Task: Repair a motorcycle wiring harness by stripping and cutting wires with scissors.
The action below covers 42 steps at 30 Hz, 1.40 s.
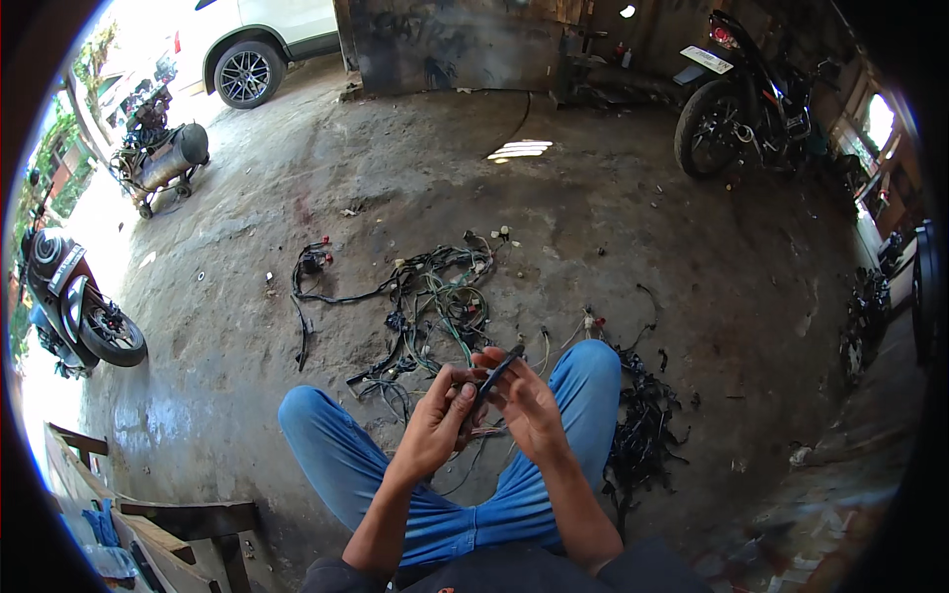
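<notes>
Between my raised knees, both hands meet over a wire harness (460, 306) spread on the floor. My left hand (440, 420) is closed, with thumb and fingers pinching a dark strip (502, 366) that looks like wrapped wire or tape. My right hand (531, 410) has its fingers bent around the strip's upper part, which slants up to the right across them. Its exact grip is partly hidden. Green, black and pale wires run below the hands. White and red connectors (326, 240) sit at some of the harness ends.
A heap of black tape scraps (643, 415) lies beside my right knee. Motorcycles stand at the left (84, 306) and far right (746, 109). An air compressor (163, 158) and a white car (267, 44) are at the back left. A wooden bench (148, 539) is near my left.
</notes>
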Available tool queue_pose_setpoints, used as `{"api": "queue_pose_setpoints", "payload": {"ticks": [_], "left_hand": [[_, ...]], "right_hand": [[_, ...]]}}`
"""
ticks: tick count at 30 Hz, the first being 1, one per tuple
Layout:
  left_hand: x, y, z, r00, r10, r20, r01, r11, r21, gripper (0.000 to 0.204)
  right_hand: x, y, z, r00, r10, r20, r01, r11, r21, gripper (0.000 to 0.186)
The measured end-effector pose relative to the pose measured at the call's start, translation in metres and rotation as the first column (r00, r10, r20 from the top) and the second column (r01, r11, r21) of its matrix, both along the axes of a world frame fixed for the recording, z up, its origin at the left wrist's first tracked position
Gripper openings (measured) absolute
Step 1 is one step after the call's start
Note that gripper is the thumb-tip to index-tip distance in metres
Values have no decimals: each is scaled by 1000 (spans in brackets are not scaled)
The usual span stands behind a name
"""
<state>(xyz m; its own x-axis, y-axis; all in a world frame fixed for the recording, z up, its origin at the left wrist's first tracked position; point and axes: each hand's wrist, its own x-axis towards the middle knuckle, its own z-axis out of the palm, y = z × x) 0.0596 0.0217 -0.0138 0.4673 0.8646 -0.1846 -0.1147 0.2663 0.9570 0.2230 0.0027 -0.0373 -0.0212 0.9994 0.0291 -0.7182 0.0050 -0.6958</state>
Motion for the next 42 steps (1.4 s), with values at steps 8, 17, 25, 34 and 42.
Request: {"api": "queue_pose_setpoints", "payload": {"ticks": [8, 17, 25, 34, 42], "left_hand": [[2, -10, -22, 914, 368, -173, -186, 757, 626, 8], [-16, -1, -14, 750, 640, -169, -248, 508, 825, 29], [-4, -19, -6, 823, 560, -93, -169, 399, 901, 23], [2, -40, 12, 707, 325, -628, 303, 662, 685, 36], [-10, -72, -74, 237, -361, -902, 816, 577, -16, 52]], "right_hand": [[-26, 2, -11, 962, -259, -88, 249, 962, -114, 12], [-49, 5, 9, 914, -341, 221, 356, 934, -33, 10], [-42, 21, 2, 770, -522, 367, 543, 838, 54, 10], [-22, 33, 8, 793, -527, 306, 560, 828, -26, 11], [-20, 31, 54, 804, -589, 82, 583, 808, 84, 15]]}}
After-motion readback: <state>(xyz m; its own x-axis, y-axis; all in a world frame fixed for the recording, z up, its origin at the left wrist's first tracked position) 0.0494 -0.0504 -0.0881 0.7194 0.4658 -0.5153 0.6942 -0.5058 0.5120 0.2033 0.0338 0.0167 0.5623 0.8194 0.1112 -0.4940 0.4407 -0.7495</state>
